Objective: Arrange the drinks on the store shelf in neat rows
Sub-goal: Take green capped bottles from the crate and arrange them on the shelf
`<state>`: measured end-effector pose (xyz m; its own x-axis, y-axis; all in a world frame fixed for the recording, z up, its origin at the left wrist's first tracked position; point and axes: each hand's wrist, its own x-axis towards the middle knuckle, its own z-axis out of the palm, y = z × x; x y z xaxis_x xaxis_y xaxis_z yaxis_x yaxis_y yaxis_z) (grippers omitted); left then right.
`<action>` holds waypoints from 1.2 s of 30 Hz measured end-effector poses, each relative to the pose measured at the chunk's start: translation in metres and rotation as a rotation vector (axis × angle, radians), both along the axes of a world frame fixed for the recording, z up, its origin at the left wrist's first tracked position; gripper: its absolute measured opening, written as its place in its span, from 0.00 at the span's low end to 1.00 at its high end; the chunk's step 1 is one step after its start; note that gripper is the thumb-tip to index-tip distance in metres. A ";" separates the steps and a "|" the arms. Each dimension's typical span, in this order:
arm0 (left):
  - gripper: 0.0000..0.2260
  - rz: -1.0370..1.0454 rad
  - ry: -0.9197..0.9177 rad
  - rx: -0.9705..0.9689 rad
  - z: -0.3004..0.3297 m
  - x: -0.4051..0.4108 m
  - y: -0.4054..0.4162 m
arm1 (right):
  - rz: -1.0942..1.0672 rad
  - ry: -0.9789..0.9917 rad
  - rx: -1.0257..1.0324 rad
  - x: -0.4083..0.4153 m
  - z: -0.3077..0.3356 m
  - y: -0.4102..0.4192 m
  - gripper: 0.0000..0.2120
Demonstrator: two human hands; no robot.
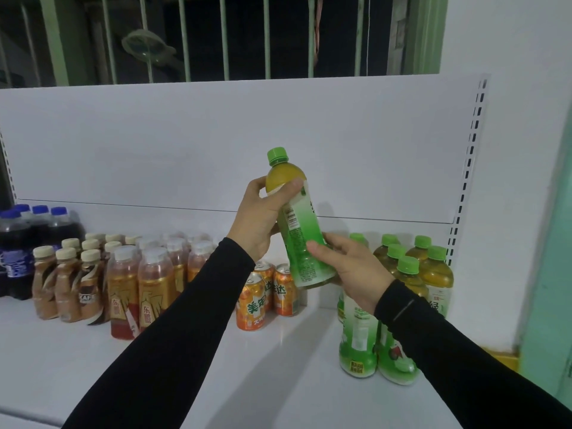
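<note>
The left hand (258,216) grips the shoulder of a green-capped green tea bottle (297,221), tilted above the white shelf (192,366); the right hand (349,269) grasps its base. It holds yellow-amber tea. Three orange soda cans (266,292) stand below, near a cluster of green tea bottles (411,274).

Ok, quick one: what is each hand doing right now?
Left hand: holds the upper part of the green tea bottle.
Right hand: holds the lower part of the same bottle.
</note>
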<state>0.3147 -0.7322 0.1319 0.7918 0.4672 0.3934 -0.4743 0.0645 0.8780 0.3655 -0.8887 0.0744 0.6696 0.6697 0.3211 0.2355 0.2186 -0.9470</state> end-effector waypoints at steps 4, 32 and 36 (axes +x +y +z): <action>0.25 -0.146 -0.003 -0.020 -0.004 -0.002 0.003 | 0.155 0.142 0.013 0.006 0.003 -0.008 0.23; 0.25 0.053 0.127 0.377 -0.004 -0.011 -0.006 | 0.074 0.123 0.061 0.004 -0.004 0.003 0.19; 0.25 0.098 0.126 0.350 -0.009 -0.002 -0.006 | -0.043 0.015 0.044 0.001 -0.005 0.008 0.19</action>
<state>0.3124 -0.7379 0.1234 0.8022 0.3977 0.4453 -0.3504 -0.2902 0.8905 0.3667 -0.8809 0.0695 0.7023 0.6256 0.3397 0.2319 0.2501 -0.9401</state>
